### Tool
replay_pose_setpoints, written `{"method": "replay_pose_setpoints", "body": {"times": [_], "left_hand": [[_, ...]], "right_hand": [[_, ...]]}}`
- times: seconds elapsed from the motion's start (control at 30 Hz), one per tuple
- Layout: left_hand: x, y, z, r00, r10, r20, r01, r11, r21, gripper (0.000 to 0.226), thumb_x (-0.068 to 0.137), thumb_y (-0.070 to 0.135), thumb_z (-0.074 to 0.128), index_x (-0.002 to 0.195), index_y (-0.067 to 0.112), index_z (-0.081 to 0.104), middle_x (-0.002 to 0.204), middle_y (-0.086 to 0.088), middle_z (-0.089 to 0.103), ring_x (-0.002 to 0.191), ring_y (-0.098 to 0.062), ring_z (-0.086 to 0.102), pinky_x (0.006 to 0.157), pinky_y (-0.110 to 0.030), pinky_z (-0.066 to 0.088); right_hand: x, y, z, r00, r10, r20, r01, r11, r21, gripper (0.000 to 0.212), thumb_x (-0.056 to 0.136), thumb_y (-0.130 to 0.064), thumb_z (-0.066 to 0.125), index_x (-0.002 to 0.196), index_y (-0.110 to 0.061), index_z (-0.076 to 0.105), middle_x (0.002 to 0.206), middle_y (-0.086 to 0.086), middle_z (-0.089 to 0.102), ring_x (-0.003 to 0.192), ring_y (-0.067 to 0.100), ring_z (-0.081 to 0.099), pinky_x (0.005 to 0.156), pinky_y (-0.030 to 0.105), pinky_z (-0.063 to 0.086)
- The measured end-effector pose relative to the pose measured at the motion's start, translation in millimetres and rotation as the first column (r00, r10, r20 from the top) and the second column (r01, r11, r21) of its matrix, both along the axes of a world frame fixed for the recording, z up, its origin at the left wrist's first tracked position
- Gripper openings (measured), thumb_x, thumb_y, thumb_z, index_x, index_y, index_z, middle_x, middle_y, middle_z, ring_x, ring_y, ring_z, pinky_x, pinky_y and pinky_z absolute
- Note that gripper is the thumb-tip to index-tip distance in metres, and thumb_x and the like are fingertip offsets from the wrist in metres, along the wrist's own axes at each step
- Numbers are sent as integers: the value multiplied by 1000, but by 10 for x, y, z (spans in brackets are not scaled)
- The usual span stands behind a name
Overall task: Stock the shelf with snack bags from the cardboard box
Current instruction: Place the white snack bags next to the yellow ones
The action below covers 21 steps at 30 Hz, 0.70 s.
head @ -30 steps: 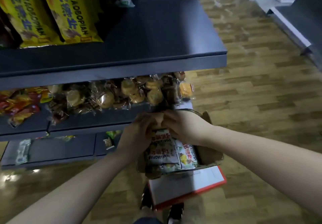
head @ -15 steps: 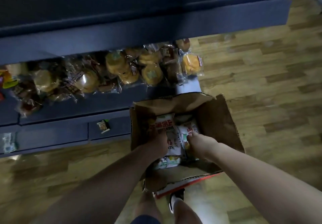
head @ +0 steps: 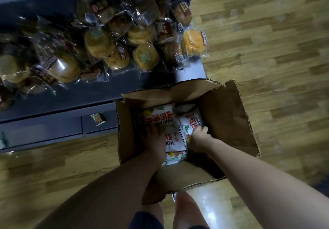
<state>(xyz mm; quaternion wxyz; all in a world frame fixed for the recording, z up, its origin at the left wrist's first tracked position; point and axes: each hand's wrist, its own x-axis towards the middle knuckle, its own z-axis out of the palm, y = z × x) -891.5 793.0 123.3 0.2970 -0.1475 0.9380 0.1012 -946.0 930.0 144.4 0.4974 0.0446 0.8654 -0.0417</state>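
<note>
An open cardboard box (head: 226,114) stands on the wooden floor against the dark shelf (head: 74,95). White snack bags (head: 175,140) with red lettering lie packed inside it. Both my hands are down in the box. My left hand (head: 153,139) lies on the left bags, its fingers partly hidden in shadow. My right hand (head: 199,137) curls its fingers over the edge of a white snack bag (head: 191,121) on the right side.
Clear-wrapped round pastries (head: 110,50) crowd the lower shelf just behind the box. One small packet (head: 98,119) lies on the bottom shelf ledge. Wooden floor (head: 276,59) stretches to the right. My legs and a shoe show below the box.
The view tilted down from the upper shelf to the box. Both hands dropped from the box's top edge deep in among the bags.
</note>
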Motion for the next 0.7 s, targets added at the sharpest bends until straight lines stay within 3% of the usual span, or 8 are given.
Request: {"method": "replay_pose_setpoints", "body": {"times": [0.03, 0.1, 0.13, 0.2, 0.27, 0.4, 0.57, 0.7], "left_hand": [[28, -19, 25, 1000, 7, 26, -5, 998, -69, 15, 63, 20, 61, 70, 16, 74, 76, -14, 70, 71, -31, 69, 63, -42, 56], [13, 9, 197, 989, 7, 145, 9, 994, -111, 63, 35, 34, 87, 93, 13, 74, 93, -17, 69, 86, -33, 68, 73, -47, 55], [31, 7, 245, 978, -29, 208, 56, 991, -124, 88, 35, 41, 89, 114, 8, 65, 111, -22, 63, 103, -37, 62, 84, -51, 50], [50, 41, 179, 981, 9, 192, 14, 993, -118, 102, 66, 47, 77, 143, 1, 28, 143, -25, 32, 133, -40, 33, 107, -53, 30], [80, 19, 57, 981, 34, 190, -26, 999, -41, 98, 79, 48, 65, 148, -1, 13, 151, -24, 18, 141, -39, 17, 114, -53, 19], [121, -14, -10, 973, 45, 225, -55, 998, 36, 96, 79, 51, 63, 148, 5, 18, 152, -20, 22, 141, -35, 20, 115, -47, 20], [29, 4, 117, 979, 92, 180, -120, 980, 156, 86, 79, 44, 67, 145, 4, 29, 148, -16, 33, 137, -30, 32, 113, -38, 27], [-3, -26, 207, 948, 297, 113, -317, 901, 296, 81, 74, 30, 75, 141, 2, 37, 141, -16, 44, 131, -29, 42, 109, -37, 35]], "right_hand": [[6, -41, 1, 999, -33, -24, 33, 999, 14, 66, 94, -24, 52, 144, 2, 19, 147, 23, 23, 134, 39, 32, 108, 44, 32], [11, -92, -61, 994, -74, -78, 76, 997, 28, 68, 94, -24, 52, 143, 4, 15, 145, 23, 24, 131, 39, 34, 107, 44, 33], [15, -110, -85, 990, -96, -103, 98, 995, 21, 68, 93, -24, 55, 142, 3, 16, 142, 22, 25, 129, 39, 35, 106, 44, 34], [10, -127, -103, 983, -144, -118, 146, 989, 3, 67, 92, -22, 58, 141, -1, 19, 140, 21, 27, 128, 39, 37, 104, 47, 36], [-4, -109, -120, 983, -145, -112, 146, 989, 8, 74, 91, -19, 59, 146, -4, 12, 143, 22, 25, 130, 40, 34, 104, 48, 35], [-25, -54, -137, 992, -116, -56, 115, 993, -11, 96, 88, -27, 63, 151, -5, -5, 148, 24, 27, 136, 38, 31, 108, 45, 31], [-28, 11, -99, 976, -206, -71, 201, 977, -63, 81, 87, -33, 66, 141, 3, 18, 145, 20, 35, 135, 35, 36, 106, 39, 34], [-151, 46, -44, 914, -399, -71, 390, 914, -116, 71, 84, -34, 66, 134, 2, 30, 139, 17, 44, 129, 34, 44, 101, 37, 39]]}}
